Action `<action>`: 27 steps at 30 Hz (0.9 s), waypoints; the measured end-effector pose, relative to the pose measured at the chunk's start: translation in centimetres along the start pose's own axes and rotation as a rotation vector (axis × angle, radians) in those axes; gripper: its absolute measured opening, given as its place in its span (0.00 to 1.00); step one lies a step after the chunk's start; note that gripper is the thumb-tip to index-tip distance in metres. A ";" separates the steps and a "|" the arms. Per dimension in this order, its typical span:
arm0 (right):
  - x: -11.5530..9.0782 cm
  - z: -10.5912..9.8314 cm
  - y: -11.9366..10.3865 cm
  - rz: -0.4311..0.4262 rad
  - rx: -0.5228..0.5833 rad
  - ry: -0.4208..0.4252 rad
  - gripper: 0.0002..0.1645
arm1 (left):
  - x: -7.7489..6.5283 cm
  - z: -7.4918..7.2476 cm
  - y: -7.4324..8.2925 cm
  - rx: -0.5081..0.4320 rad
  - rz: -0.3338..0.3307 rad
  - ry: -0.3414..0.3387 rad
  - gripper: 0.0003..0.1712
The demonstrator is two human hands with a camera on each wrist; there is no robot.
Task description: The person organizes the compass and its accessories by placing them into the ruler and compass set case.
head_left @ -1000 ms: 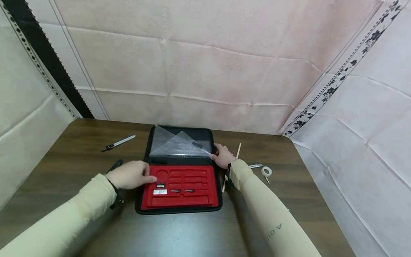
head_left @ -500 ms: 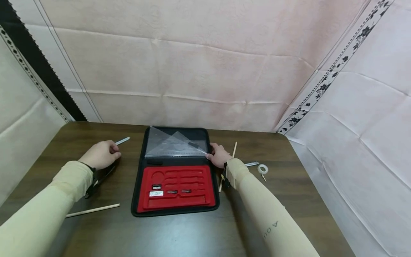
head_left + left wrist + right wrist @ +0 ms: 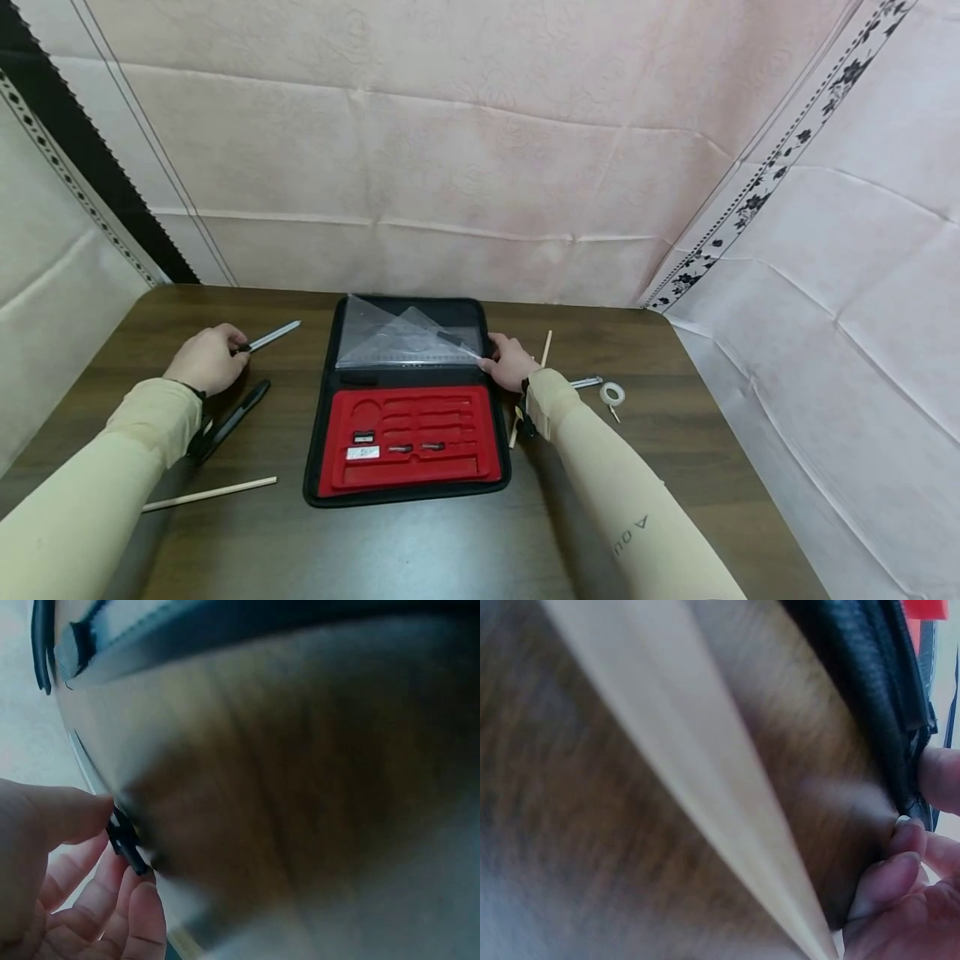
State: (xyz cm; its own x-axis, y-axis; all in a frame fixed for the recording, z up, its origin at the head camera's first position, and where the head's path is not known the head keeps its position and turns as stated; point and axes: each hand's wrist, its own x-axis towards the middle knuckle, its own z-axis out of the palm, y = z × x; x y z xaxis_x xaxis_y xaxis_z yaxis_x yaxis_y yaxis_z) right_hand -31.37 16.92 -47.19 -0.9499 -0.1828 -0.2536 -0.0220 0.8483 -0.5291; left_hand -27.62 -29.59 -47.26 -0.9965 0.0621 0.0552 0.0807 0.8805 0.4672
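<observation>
My left hand (image 3: 204,360) pinches the black head of a drawing compass (image 3: 273,337), whose silver legs point away to the right. In the left wrist view the thumb and fingers close on that black head (image 3: 126,840). A black zip case (image 3: 315,433) lies open in the middle of the table, and my right hand (image 3: 512,363) grips its right edge near the hinge. Thumb and fingertips meet at the case's zipped edge (image 3: 907,712) in the right wrist view. Clear plastic set squares (image 3: 382,337) sit in the lid; the red moulded tray (image 3: 367,479) holds several small items.
A black pen-like tool (image 3: 240,415) and a wooden stick (image 3: 213,493) lie left of the case. Right of it are another wooden stick (image 3: 547,346), a silver tool (image 3: 587,382) partly behind the sleeve, and a white tape roll (image 3: 612,394). Cloth walls border the table.
My left hand has moved from the tray leftward to the compass and taken hold of its head. My right hand has stayed on the case edge. The head view has shifted slightly.
</observation>
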 end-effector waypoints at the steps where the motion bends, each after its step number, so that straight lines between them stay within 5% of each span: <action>1: 0.0 0.0 0.0 0.001 0.001 0.001 0.37 | 0.0 0.0 -0.1 0.000 -0.005 -0.005 0.16; 13: -0.1 0.0 0.1 -0.010 0.000 0.005 0.38 | 0.1 -0.3 0.0 0.031 -0.053 -0.080 0.15; 27: -0.1 -0.1 0.0 -0.014 0.000 0.004 0.37 | -0.3 -1.3 1.0 0.116 0.000 -0.167 0.10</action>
State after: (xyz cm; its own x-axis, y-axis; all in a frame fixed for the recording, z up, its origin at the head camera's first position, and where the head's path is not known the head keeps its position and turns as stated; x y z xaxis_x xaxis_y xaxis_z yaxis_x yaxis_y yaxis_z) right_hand -31.31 17.00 -47.09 -0.9507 -0.1925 -0.2431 -0.0352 0.8460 -0.5321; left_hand -27.25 -29.33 -45.68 -0.9867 0.1306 -0.0968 0.0873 0.9281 0.3619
